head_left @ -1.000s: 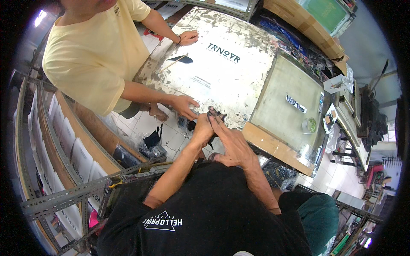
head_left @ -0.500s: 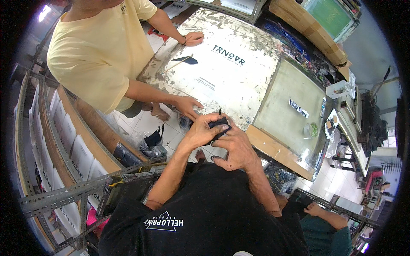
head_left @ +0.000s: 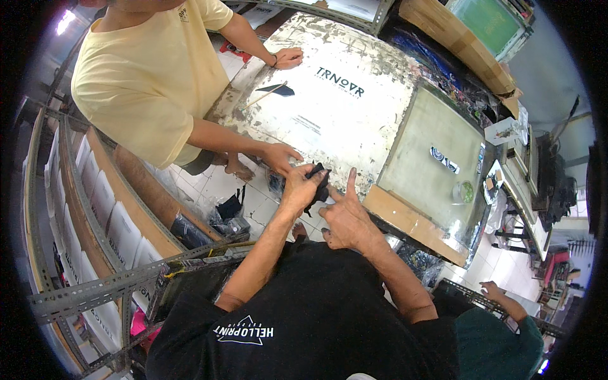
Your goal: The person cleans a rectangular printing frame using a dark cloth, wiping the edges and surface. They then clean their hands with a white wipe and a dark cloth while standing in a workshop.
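Bunched in my left hand (head_left: 296, 193) is a small black cloth (head_left: 320, 185), with its loose end hanging below the fingers. My fingers are closed on it just off the near edge of the worn white tabletop (head_left: 354, 142). Close to its right is my right hand (head_left: 350, 223), its index finger stretched out over the table edge and its thumb apart; dark smudges mark the fingertips. Another right finger reaches toward the cloth, and I cannot tell whether it touches.
Across the table a person in a yellow shirt (head_left: 145, 82) rests both hands on it. A dark blade-shaped piece and a thin stick (head_left: 263, 97) lie there. At right is a framed printing screen (head_left: 430, 164); metal racks (head_left: 95, 285) stand left. Another person's arm (head_left: 506, 301) shows lower right.
My right hand has drawn back from the cloth, its index finger now extended. The cloth hangs looser from my left hand. The person at lower right has raised a hand.
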The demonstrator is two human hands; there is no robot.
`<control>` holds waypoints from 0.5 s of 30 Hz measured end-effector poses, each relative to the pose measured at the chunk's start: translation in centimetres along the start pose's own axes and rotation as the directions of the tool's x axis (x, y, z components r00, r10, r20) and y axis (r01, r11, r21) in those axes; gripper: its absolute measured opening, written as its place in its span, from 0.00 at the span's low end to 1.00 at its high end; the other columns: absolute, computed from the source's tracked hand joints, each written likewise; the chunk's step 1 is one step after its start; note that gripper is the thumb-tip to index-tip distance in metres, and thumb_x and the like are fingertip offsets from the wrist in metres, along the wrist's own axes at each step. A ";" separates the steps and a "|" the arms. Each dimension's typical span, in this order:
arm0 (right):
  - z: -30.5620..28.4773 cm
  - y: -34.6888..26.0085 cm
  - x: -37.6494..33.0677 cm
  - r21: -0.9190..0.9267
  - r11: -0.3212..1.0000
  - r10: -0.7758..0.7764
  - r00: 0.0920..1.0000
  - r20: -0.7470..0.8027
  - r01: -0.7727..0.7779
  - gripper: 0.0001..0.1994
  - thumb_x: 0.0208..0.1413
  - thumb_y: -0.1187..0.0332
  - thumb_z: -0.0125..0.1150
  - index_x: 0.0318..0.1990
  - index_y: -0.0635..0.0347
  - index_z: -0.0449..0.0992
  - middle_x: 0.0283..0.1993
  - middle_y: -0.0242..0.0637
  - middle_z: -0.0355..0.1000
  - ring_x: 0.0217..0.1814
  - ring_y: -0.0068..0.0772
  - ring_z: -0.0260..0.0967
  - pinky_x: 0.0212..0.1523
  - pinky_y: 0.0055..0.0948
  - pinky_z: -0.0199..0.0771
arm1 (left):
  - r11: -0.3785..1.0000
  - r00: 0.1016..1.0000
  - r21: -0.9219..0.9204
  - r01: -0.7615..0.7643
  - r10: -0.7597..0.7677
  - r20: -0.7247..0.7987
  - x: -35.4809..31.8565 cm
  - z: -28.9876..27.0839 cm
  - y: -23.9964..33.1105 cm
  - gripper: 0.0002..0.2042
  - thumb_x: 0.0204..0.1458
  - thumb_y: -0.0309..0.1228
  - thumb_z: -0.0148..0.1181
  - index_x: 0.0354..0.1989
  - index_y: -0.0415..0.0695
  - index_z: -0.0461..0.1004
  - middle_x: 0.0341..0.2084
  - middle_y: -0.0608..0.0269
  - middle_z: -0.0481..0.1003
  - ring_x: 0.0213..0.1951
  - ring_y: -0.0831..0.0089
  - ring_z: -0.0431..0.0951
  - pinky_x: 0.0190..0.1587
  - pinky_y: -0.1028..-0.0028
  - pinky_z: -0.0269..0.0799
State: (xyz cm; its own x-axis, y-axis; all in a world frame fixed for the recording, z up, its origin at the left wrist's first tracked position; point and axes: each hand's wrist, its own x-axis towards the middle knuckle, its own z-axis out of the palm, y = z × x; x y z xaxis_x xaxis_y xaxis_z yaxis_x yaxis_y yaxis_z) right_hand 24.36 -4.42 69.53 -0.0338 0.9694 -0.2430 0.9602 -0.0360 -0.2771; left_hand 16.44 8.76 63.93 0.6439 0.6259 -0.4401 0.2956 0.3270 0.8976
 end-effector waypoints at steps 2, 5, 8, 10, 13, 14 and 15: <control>-0.4 0.3 0.1 0.020 1.000 0.009 1.000 -0.014 -0.008 0.19 0.35 0.59 0.67 0.36 0.60 0.82 0.29 0.38 0.79 0.58 0.44 0.68 0.69 0.76 0.21 | 0.987 0.988 0.060 -0.152 0.150 0.039 0.2 0.0 -0.1 0.08 0.57 0.28 0.60 0.35 0.34 0.78 0.23 0.64 0.77 0.25 0.79 0.72 0.27 0.75 0.67; -1.1 0.1 0.3 0.071 0.997 0.019 0.998 -0.053 -0.015 0.20 0.35 0.59 0.67 0.38 0.58 0.82 0.30 0.38 0.79 0.57 0.44 0.69 0.70 0.75 0.20 | 0.939 0.953 0.221 -0.262 0.216 0.213 0.6 -0.3 -0.6 0.09 0.57 0.29 0.59 0.38 0.35 0.77 0.24 0.62 0.75 0.28 0.75 0.71 0.32 0.72 0.67; -1.3 0.2 0.2 0.139 0.990 0.032 0.994 -0.103 -0.017 0.22 0.35 0.58 0.67 0.41 0.56 0.82 0.32 0.37 0.80 0.55 0.44 0.70 0.70 0.75 0.20 | 0.882 0.893 0.258 -0.394 0.302 0.333 0.3 -0.5 -0.4 0.10 0.58 0.32 0.59 0.38 0.35 0.77 0.25 0.60 0.71 0.30 0.71 0.70 0.36 0.71 0.66; -1.5 0.5 -0.2 0.166 0.986 0.031 0.993 -0.116 -0.011 0.22 0.35 0.58 0.68 0.42 0.56 0.82 0.33 0.36 0.80 0.55 0.44 0.71 0.70 0.76 0.20 | 0.846 0.831 0.191 -0.497 0.402 0.384 0.1 -1.0 -0.3 0.11 0.59 0.33 0.58 0.38 0.35 0.76 0.24 0.61 0.70 0.30 0.72 0.69 0.34 0.71 0.66; -2.0 0.3 -0.5 0.141 0.990 -0.007 0.989 -0.149 0.028 0.23 0.34 0.59 0.68 0.42 0.57 0.82 0.34 0.36 0.80 0.57 0.43 0.69 0.69 0.77 0.20 | 0.832 0.800 0.119 -0.542 0.467 0.378 0.5 -1.2 -1.2 0.12 0.60 0.34 0.58 0.37 0.35 0.76 0.23 0.62 0.70 0.29 0.73 0.69 0.33 0.71 0.66; -1.5 0.1 -0.5 0.111 0.993 -0.029 0.982 -0.184 0.050 0.22 0.34 0.59 0.68 0.41 0.58 0.82 0.34 0.36 0.80 0.58 0.44 0.69 0.69 0.78 0.20 | 0.836 0.802 0.101 -0.540 0.474 0.363 0.7 -1.2 -1.5 0.12 0.60 0.34 0.57 0.36 0.35 0.76 0.23 0.63 0.70 0.28 0.74 0.69 0.32 0.71 0.66; -1.1 0.0 -0.5 0.082 0.994 -0.047 0.975 -0.217 0.066 0.22 0.34 0.59 0.68 0.41 0.58 0.81 0.34 0.36 0.80 0.59 0.44 0.68 0.69 0.78 0.20 | 0.871 0.860 0.163 -0.464 0.399 0.318 0.5 -1.0 -1.3 0.12 0.60 0.34 0.57 0.37 0.36 0.77 0.23 0.64 0.71 0.28 0.75 0.69 0.32 0.72 0.66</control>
State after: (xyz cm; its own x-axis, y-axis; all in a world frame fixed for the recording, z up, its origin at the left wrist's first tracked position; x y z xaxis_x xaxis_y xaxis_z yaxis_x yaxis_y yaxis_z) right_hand 24.71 -4.63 70.69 -0.0180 0.9996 -0.0218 0.9300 0.0087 -0.3675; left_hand 15.66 9.36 62.54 0.8960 0.4438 -0.0123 0.0734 -0.1208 0.9900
